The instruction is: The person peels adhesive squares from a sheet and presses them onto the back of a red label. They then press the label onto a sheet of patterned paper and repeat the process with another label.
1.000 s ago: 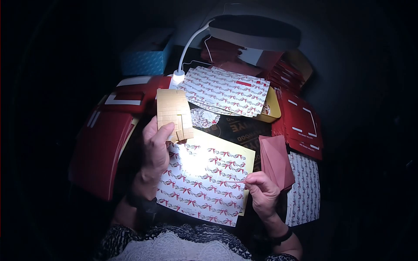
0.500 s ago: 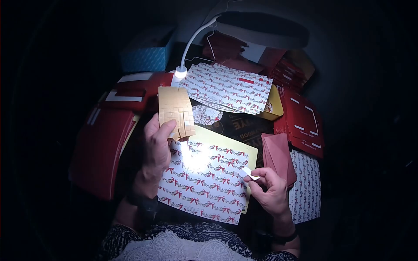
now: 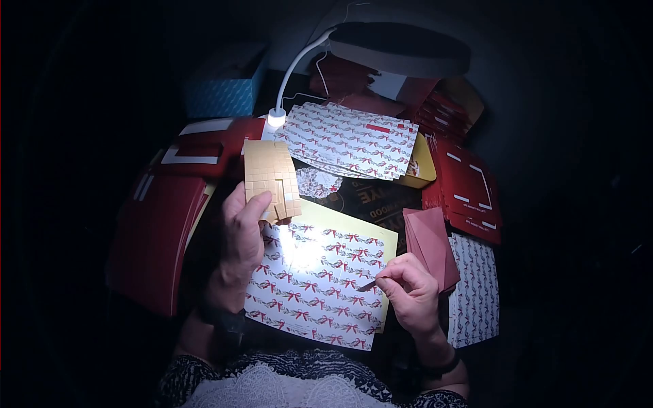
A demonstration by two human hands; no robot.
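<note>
My left hand [image 3: 246,228] grips a curved tan sheet [image 3: 269,170] scored into small squares, with a gap where a piece is absent. In my right hand [image 3: 411,292], thumb and forefinger pinch a small dark strip [image 3: 368,286]. That strip is over the right part of a white sheet printed with garlands and red bows [image 3: 320,299]. Beneath the printed sheet lies a pale yellow sheet [image 3: 390,248], showing along its top and right edges. Bright light falls on the printed sheet below the tan sheet.
Patterned sheets [image 3: 347,139] lie behind, by a white lamp [image 3: 277,118] and yellow container [image 3: 426,163]. Red card stacks stand left [image 3: 153,238] and right [image 3: 469,190]. Dull red envelopes [image 3: 432,248] lie beside my right hand. A blue box [image 3: 221,95] sits at back left.
The small piece in my right hand has turned; its white face showed earlier, and it now looks dark and thin. My right hand has shifted slightly left. The whole view has moved a little.
</note>
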